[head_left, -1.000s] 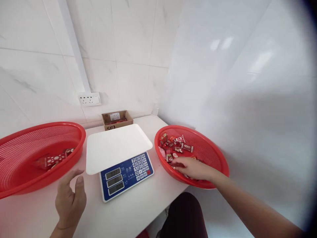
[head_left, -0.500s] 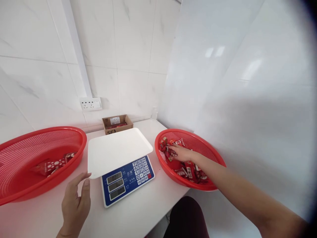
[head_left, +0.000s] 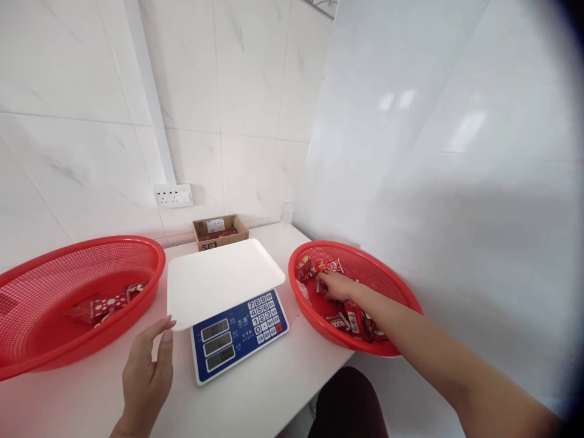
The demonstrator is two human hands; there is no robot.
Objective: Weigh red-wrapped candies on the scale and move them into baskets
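My right hand (head_left: 338,285) is inside the right red plastic basket (head_left: 395,277), its fingers curled round a small red snack packet (head_left: 321,286). Several other red packets (head_left: 356,319) lie beneath and around it. At the near left corner of a digital weighing scale (head_left: 249,331), my left hand (head_left: 148,371) holds nothing, thumb and fingers apart. Its fingertips are at the corner of the white weighing pan (head_left: 223,280), which bears nothing. Whether they touch the pan is hard to tell. The scale's displays read like zeros, though faintly.
On the left stands another red basket (head_left: 157,261) with a few red packets (head_left: 109,304) in it. A small cardboard box (head_left: 212,244) holding red items sits behind the scale. The white table (head_left: 255,383) meets a tiled wall with a socket (head_left: 173,196).
My right hand has closed from outstretched fingers round a packet and shifted slightly. My left hand stays by the pan's corner. The whole view has moved a little.
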